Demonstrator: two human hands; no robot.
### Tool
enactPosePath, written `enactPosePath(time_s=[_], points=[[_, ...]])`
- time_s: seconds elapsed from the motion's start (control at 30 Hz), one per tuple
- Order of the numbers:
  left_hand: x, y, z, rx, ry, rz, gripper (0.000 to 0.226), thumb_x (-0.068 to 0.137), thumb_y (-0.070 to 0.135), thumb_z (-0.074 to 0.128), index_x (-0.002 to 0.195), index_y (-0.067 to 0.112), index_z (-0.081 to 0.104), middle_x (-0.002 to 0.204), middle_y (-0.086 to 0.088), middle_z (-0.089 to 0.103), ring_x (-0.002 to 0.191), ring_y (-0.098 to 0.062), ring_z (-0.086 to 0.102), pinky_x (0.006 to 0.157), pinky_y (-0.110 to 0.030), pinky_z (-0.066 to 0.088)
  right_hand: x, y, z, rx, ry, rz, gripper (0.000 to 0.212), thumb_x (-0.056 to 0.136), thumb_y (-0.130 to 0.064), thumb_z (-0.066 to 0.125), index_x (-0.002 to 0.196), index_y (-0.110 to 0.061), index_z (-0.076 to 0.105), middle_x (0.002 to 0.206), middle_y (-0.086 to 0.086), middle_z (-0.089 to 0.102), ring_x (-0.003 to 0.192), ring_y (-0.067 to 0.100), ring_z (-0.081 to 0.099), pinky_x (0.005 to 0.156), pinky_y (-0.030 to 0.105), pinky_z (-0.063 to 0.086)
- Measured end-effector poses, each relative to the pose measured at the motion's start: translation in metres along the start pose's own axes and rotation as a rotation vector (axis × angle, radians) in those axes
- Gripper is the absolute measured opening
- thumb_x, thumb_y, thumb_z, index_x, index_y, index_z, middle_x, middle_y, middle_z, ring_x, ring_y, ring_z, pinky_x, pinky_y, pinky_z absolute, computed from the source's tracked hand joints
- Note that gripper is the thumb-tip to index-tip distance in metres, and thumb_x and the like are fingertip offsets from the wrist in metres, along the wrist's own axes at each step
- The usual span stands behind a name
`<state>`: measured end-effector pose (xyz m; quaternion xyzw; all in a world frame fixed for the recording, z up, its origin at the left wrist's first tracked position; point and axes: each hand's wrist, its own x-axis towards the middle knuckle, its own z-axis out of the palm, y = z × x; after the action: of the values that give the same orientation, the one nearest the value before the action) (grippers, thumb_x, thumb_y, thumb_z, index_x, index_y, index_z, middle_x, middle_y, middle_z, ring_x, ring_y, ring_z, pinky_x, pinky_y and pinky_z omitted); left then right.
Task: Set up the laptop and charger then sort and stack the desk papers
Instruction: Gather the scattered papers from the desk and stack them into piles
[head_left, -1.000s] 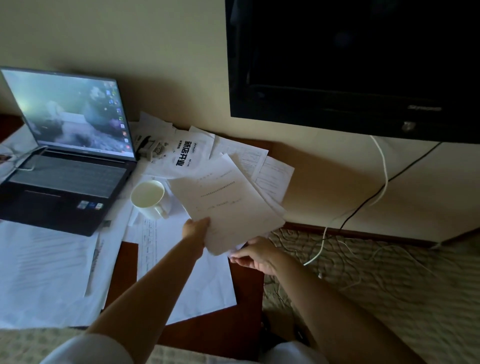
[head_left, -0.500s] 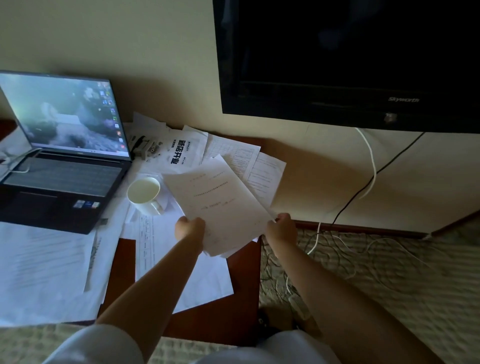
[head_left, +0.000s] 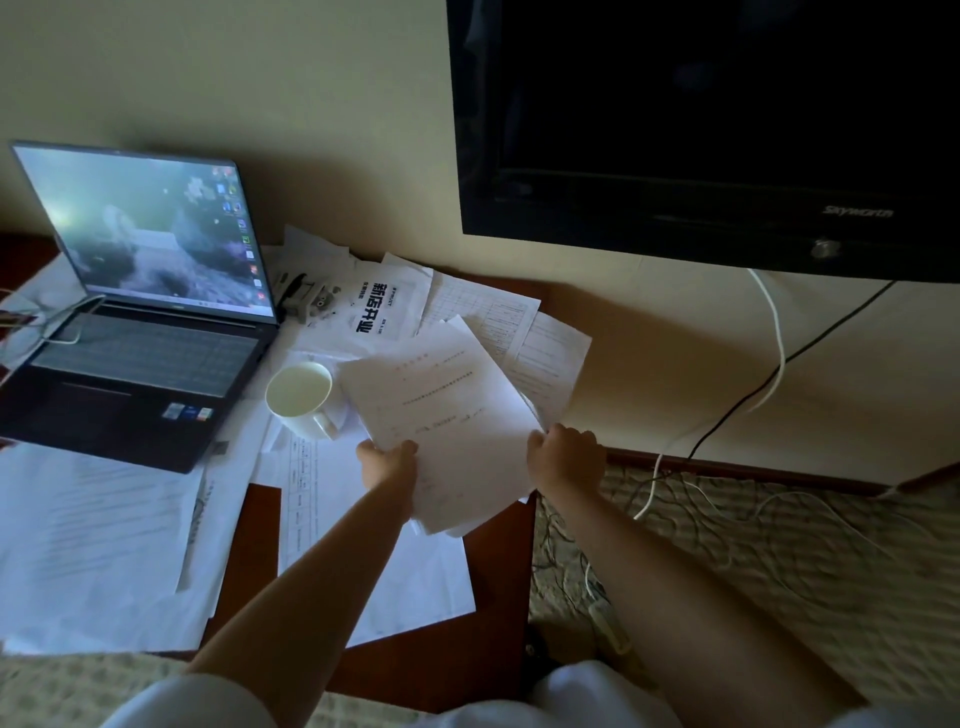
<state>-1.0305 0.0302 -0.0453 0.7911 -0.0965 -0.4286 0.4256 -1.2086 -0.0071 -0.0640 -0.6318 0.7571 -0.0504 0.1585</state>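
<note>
A small sheaf of papers (head_left: 447, 415) is held above the desk (head_left: 415, 670), at centre, gripped at its near-left edge by the left hand (head_left: 389, 464) and at its right edge by the right hand (head_left: 566, 457), seemingly to square it. More loose sheets (head_left: 498, 317) are fanned at 12 o'clock. A mug (head_left: 301, 397) stands at 9 o'clock, the open laptop (head_left: 140, 312) farther out at 10 o'clock.

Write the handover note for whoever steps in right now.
Left hand grips the near-left edge of the sheaf; right hand grips its right edge, holding it over the desk.
Laptop is open, screen lit, a cable at its left side; charger not identifiable.
Mug stands left of the sheaf.
Left: loose papers lie spread over the desk, unstacked.
</note>
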Motion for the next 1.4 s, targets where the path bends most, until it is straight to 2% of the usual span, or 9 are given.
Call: enactPosePath(time_s=[0.13,0.27,0.37,0.47,0.6,0.77,1.1,1.3,1.4], points=[[-0.010,0.004,0.001,0.008,0.042,-0.014,0.042,0.086,0.007,0.054,0.124,0.004,0.036,0.108,-0.017,0.050,0.090,-0.030,0.050,0.082,-0.040,0.048,-0.001,0.004,-0.005,0.555,-0.386,0.127,0.034,0.085,-0.015,0.052,0.116,-0.001,0.058,0.099,0.011,0.061,0.087,0.026,0.059,0.064,0.028,0.046],[-0.013,0.003,-0.009,0.091,-0.011,-0.004,0.059,0.084,0.003,0.057,0.137,0.007,0.031,0.105,-0.013,0.050,0.091,-0.031,0.053,0.081,-0.039,0.050,-0.014,0.014,-0.016,0.424,-0.604,0.050,0.038,0.071,-0.007,0.066,0.109,-0.003,0.063,0.097,0.009,0.065,0.082,0.021,0.060,0.065,0.026,0.048],[-0.013,-0.002,-0.022,0.248,-0.146,0.050,0.031,0.078,-0.007,0.055,0.108,-0.005,0.058,0.083,-0.013,0.060,0.074,-0.030,0.057,0.064,-0.032,0.050,-0.027,0.014,-0.022,0.517,-0.433,0.073,0.039,0.073,-0.004,0.064,0.107,-0.020,0.053,0.097,0.001,0.057,0.086,0.021,0.055,0.061,0.023,0.043],[-0.019,-0.006,-0.034,0.247,-0.169,0.097,0.024,0.077,-0.014,0.050,0.093,0.001,0.059,0.074,-0.011,0.056,0.077,-0.028,0.054,0.067,-0.032,0.046,-0.040,0.012,-0.022,0.612,-0.384,0.093,0.023,0.077,-0.005,0.056,0.097,-0.015,0.057,0.088,0.005,0.058,0.084,0.026,0.057,0.066,0.028,0.042],[-0.035,-0.005,-0.046,0.202,-0.162,0.255,0.034,0.078,-0.012,0.040,0.101,0.007,0.057,0.080,-0.005,0.056,0.073,-0.023,0.054,0.057,-0.025,0.044,-0.058,0.007,-0.034,0.688,-0.403,0.100,0.029,0.077,0.005,0.055,0.103,-0.007,0.061,0.094,0.009,0.063,0.081,0.023,0.058,0.069,0.027,0.045],[-0.064,0.013,-0.069,0.042,-0.122,0.457,0.041,0.082,-0.009,0.048,0.121,0.002,0.053,0.097,-0.010,0.056,0.093,-0.027,0.052,0.081,-0.042,0.047,-0.073,-0.009,-0.062,0.716,-0.381,0.117,0.034,0.080,0.012,0.057,0.110,-0.003,0.053,0.098,0.006,0.053,0.097,0.025,0.052,0.075,0.026,0.041],[-0.078,0.030,-0.101,-0.124,-0.175,0.503,0.053,0.072,0.014,0.080,0.118,0.007,0.053,0.105,-0.010,0.061,0.097,-0.026,0.057,0.080,-0.038,0.051,-0.102,-0.064,-0.092,1.225,0.025,0.086,0.044,0.072,0.015,0.044,0.102,-0.015,0.058,0.078,-0.004,0.058,0.073,0.020,0.054,0.053,0.019,0.038],[-0.089,0.049,-0.116,-0.217,-0.182,0.585,0.044,0.072,0.015,0.081,0.108,0.009,0.056,0.090,-0.002,0.062,0.080,-0.016,0.059,0.064,-0.030,0.051,-0.116,-0.089,-0.112,1.338,0.296,-0.022,0.057,0.078,0.010,0.044,0.129,-0.015,0.045,0.104,0.001,0.056,0.068,0.003,0.051,0.054,0.012,0.040],[-0.089,0.055,-0.121,-0.243,-0.182,0.630,0.048,0.070,0.016,0.082,0.111,0.011,0.057,0.090,0.000,0.063,0.081,-0.015,0.061,0.063,-0.029,0.052,-0.122,-0.092,-0.115,1.334,0.405,-0.104,0.059,0.084,0.003,0.051,0.137,-0.016,0.039,0.124,-0.005,0.052,0.085,-0.007,0.054,0.064,0.001,0.038]])
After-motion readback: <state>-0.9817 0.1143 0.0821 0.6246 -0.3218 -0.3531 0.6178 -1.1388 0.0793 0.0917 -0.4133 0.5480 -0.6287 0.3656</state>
